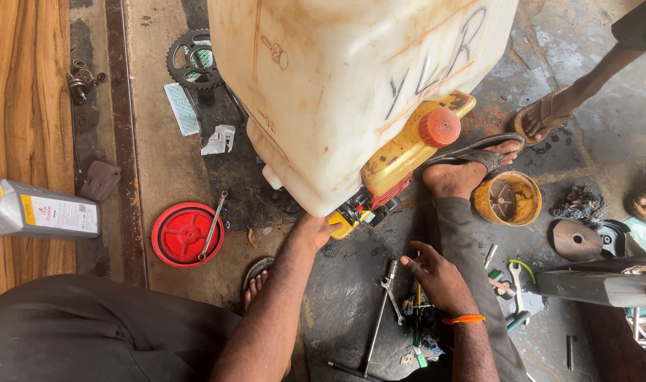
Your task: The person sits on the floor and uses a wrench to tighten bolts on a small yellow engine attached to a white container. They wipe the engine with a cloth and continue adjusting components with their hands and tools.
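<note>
Left hand grips the tilted white tank, contents hidden; right hand, fingers loosely open, hovers over wrenches beside a red lid.

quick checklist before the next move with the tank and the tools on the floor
1. Left hand supports the bottom edge of the white tank: ok.
2. Tank tilted, leaning on the yellow engine unit: ok.
3. Right hand over the tool pile, fingers near the combination spanner: ok.
4. Right hand gripping a tool: cannot tell.
5. Orange-red cap on the yellow unit: ok; tightness cannot tell.
6. Other person's sandalled foot close to the tank: not ok.
</note>
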